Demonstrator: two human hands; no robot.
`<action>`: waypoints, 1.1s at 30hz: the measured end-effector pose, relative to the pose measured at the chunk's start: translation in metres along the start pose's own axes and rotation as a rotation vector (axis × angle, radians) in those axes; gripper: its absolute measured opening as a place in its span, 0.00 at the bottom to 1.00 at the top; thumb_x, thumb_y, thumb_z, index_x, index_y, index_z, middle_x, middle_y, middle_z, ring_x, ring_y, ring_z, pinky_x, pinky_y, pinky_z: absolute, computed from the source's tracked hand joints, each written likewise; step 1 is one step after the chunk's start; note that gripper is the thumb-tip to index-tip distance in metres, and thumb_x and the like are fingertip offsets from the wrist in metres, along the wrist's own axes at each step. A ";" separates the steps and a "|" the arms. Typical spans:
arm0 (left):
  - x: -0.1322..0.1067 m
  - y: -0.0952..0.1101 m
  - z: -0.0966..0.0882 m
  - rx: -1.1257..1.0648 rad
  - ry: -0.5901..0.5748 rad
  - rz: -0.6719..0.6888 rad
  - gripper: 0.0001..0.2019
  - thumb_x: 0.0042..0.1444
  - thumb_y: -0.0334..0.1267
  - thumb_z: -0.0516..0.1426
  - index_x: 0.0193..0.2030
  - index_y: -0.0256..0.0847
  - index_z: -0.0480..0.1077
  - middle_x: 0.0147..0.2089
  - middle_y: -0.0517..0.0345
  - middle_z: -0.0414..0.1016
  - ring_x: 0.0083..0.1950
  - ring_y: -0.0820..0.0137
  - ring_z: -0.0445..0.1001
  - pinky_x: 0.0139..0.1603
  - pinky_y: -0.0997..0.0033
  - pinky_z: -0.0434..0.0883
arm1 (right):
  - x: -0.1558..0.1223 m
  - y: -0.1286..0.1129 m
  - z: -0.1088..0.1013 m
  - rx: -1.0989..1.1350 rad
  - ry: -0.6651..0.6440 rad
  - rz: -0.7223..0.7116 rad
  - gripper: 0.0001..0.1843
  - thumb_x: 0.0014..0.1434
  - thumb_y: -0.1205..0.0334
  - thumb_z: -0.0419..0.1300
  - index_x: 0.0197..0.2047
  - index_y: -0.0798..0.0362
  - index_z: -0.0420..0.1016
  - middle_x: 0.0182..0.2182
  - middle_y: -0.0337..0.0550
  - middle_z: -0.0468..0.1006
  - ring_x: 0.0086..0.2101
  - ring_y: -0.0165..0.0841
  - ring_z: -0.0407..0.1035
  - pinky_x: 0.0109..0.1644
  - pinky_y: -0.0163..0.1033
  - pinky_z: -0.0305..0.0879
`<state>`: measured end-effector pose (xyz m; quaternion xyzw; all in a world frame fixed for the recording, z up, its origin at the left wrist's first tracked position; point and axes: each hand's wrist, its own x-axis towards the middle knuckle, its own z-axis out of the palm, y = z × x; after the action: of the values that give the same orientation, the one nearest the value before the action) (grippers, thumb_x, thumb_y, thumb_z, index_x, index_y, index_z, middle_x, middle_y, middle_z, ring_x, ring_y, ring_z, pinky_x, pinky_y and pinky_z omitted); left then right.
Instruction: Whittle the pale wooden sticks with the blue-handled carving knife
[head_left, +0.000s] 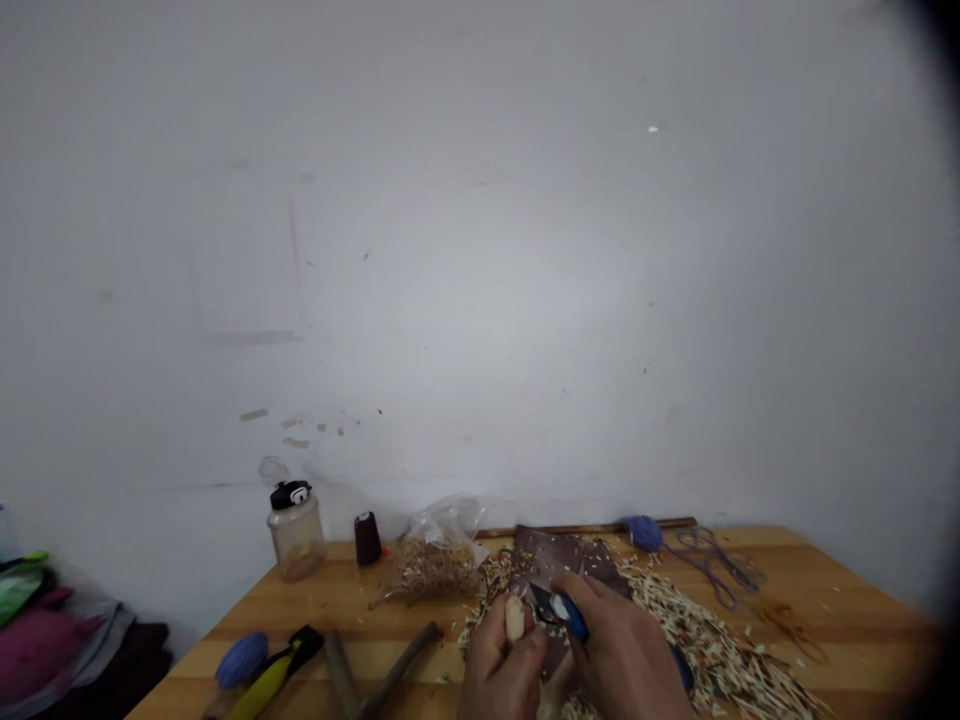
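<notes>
My left hand (502, 665) is closed round a short piece of pale, peeled wood (514, 620), whose rounded end stands up between the fingers. My right hand (626, 650) grips a blue-handled cutting tool (574, 618); its dark, pointed metal part (541, 600) lies just right of the wood. Whether metal and wood touch, I cannot tell. Beneath and behind both hands is a dark brown sheet (547, 550) strewn with chips. Pale wood shavings (697, 625) are heaped to the right of my right hand.
At the back stand a clear black-lidded jar (296, 540), a dark thread cone (367, 540) and a plastic bag of shavings (435, 565). Purple yarn (643, 533) lies near a long stick (679, 522). Front left are a forked branch (390, 675), a yellow-black tool (262, 690) and a blue-purple ball (241, 660).
</notes>
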<state>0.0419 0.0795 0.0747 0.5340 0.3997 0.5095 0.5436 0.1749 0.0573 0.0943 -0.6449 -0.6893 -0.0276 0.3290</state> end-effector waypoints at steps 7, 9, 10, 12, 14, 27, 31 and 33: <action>-0.004 -0.005 0.001 -0.433 -0.215 0.007 0.14 0.39 0.37 0.60 0.36 0.39 0.69 0.28 0.61 0.68 0.32 0.72 0.68 0.35 0.75 0.64 | -0.003 -0.003 0.007 -0.097 -0.057 -0.101 0.22 0.50 0.75 0.53 0.44 0.41 0.72 0.34 0.36 0.77 0.33 0.31 0.72 0.35 0.32 0.59; -0.005 -0.004 -0.001 -0.431 -0.205 0.001 0.18 0.39 0.38 0.62 0.40 0.38 0.70 0.35 0.56 0.72 0.40 0.66 0.70 0.41 0.72 0.66 | -0.002 -0.002 0.008 -0.138 -0.057 -0.133 0.23 0.50 0.75 0.53 0.45 0.42 0.71 0.34 0.37 0.77 0.33 0.31 0.71 0.36 0.32 0.59; -0.006 -0.003 -0.002 -0.409 -0.195 -0.002 0.20 0.39 0.40 0.63 0.42 0.38 0.70 0.38 0.54 0.74 0.43 0.63 0.71 0.43 0.70 0.66 | -0.002 -0.002 0.008 -0.155 -0.052 -0.146 0.24 0.50 0.75 0.53 0.46 0.42 0.71 0.34 0.38 0.76 0.33 0.32 0.71 0.36 0.32 0.59; -0.008 -0.001 -0.002 -0.345 -0.186 0.011 0.24 0.39 0.45 0.65 0.43 0.38 0.70 0.40 0.51 0.75 0.45 0.60 0.71 0.46 0.67 0.66 | -0.002 -0.002 0.008 -0.175 -0.033 -0.172 0.23 0.49 0.76 0.53 0.45 0.43 0.72 0.34 0.38 0.76 0.33 0.32 0.71 0.36 0.32 0.59; -0.008 0.002 -0.001 -0.281 -0.187 0.049 0.28 0.38 0.49 0.66 0.44 0.37 0.70 0.41 0.50 0.75 0.46 0.59 0.72 0.47 0.65 0.67 | -0.003 -0.002 0.009 -0.185 -0.010 -0.190 0.22 0.49 0.75 0.53 0.43 0.43 0.72 0.32 0.37 0.76 0.32 0.31 0.70 0.35 0.32 0.59; -0.010 0.011 -0.003 0.323 0.010 0.104 0.20 0.47 0.52 0.57 0.40 0.38 0.71 0.35 0.53 0.77 0.38 0.62 0.73 0.41 0.69 0.68 | -0.003 -0.002 0.012 -0.205 0.096 -0.238 0.18 0.52 0.74 0.53 0.42 0.45 0.72 0.30 0.38 0.75 0.31 0.31 0.69 0.36 0.32 0.58; -0.008 0.010 -0.005 0.407 0.021 0.152 0.18 0.48 0.52 0.54 0.37 0.40 0.71 0.34 0.54 0.77 0.36 0.62 0.73 0.39 0.69 0.67 | -0.005 -0.004 0.015 -0.210 0.077 -0.193 0.20 0.50 0.74 0.54 0.44 0.45 0.72 0.31 0.39 0.75 0.32 0.32 0.70 0.36 0.33 0.59; -0.008 0.009 -0.005 0.479 0.048 0.148 0.16 0.48 0.51 0.54 0.35 0.41 0.72 0.34 0.54 0.77 0.37 0.62 0.72 0.40 0.69 0.67 | -0.007 -0.005 0.018 -0.217 0.074 -0.183 0.21 0.50 0.72 0.55 0.46 0.45 0.71 0.33 0.40 0.76 0.33 0.33 0.70 0.36 0.34 0.60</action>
<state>0.0342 0.0723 0.0819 0.6631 0.4816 0.4513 0.3532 0.1624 0.0584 0.0790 -0.6098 -0.7254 -0.1555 0.2789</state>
